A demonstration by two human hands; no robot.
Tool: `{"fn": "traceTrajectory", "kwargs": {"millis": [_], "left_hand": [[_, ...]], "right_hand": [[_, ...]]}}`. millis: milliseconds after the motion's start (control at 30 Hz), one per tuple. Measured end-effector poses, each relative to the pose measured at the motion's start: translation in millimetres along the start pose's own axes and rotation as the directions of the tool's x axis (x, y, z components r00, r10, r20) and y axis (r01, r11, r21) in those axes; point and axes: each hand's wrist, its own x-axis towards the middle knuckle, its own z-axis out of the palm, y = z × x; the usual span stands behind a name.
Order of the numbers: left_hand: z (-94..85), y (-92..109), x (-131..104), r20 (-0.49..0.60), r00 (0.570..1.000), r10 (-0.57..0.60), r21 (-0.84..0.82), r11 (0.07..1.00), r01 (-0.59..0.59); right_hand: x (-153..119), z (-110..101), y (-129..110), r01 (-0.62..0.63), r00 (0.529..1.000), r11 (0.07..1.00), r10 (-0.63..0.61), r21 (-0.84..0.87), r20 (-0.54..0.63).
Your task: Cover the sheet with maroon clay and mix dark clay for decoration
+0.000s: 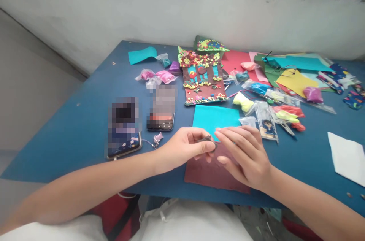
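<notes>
One blue desk [71, 134] carries everything, with its far side along a white wall [142, 13]. Near the front edge, below both hands, lie one turquoise sheet [215, 117] and, at its near end, one brown-red layer [212, 174], which stops just short of the desk's rim. Behind them is one panel [196, 93] covered in flowers and leaves.

Two hands work above the layer. The right hand [251, 153] is open, fingers long and together, thumb apart; whether its fingertips touch the other hand is hard to tell. The left hand [191, 144] is closed, thumb pressing one small dark lump against the fingers.

One white sheet [346, 157] sits to the right, reaching the picture's edge, with plain blue surface between it and the right hand. Two phones [124, 130] stand apart on the left, partly blurred; beyond them open blue surface runs to the left rim. Behind the phones are two pink bags [166, 76] and one purple pouch [174, 67]. One pale charm [158, 137] lies beside the phones. Smallest is the dark lump [210, 139], held over the meeting of sheet and layer.
</notes>
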Motion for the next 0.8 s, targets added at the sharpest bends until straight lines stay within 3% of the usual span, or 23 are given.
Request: {"fn": "traceTrajectory", "kwargs": {"millis": [167, 400, 533, 600, 633, 667, 700, 733, 767, 800], "left_hand": [[0.8, -4, 1, 0.011, 0.999, -0.033, -0.051, 0.998, 0.033], [-2.3, -5, -1, -0.008, 0.991, 0.134, -0.085, 0.987, -0.135], [-3.1, -4, -2, 0.013, 0.992, 0.126, -0.014, 0.992, -0.126], [-2.2, -4, -2, 0.01, 0.996, 0.089, -0.011, 0.996, -0.088], [-1.5, -4, -2, 0.009, 0.997, 0.077, -0.015, 0.997, -0.077], [-0.7, -4, -3, 0.008, 0.997, 0.075, -0.011, 0.997, -0.075], [0.2, -4, -4, 0.008, 0.997, 0.078, 0.003, 0.997, -0.078], [0.9, -4, -5, 0.01, 0.996, 0.085, 0.02, 0.996, -0.085], [1.6, -4, -6, 0.009, 0.996, 0.089, 0.036, 0.995, -0.089], [2.1, -4, -7, 0.01, 0.996, 0.092, 0.048, 0.995, -0.092]], "right_hand": [[-1, -3, 0, -0.01, 0.999, 0.999, 0.011, 0.043, -0.034], [0, -2, 5, -0.012, 0.998, 1.0, 0.012, -0.013, -0.066], [11, -9, 22, -0.043, 0.998, 0.976, 0.032, -0.216, -0.057], [13, -24, 44, -0.192, 0.98, 0.903, 0.195, -0.384, -0.03], [10, -35, 59, -0.318, 0.934, 0.836, 0.357, -0.447, 0.001], [4, -48, 78, -0.451, 0.849, 0.744, 0.529, -0.493, 0.022], [-4, -63, 98, -0.559, 0.734, 0.629, 0.678, -0.541, 0.029], [-16, -77, 119, -0.618, 0.629, 0.548, 0.775, -0.564, 0.063], [-29, -91, 141, -0.662, 0.561, 0.516, 0.822, -0.544, 0.097], [-43, -102, 160, -0.693, 0.532, 0.536, 0.831, -0.483, 0.159]]}}
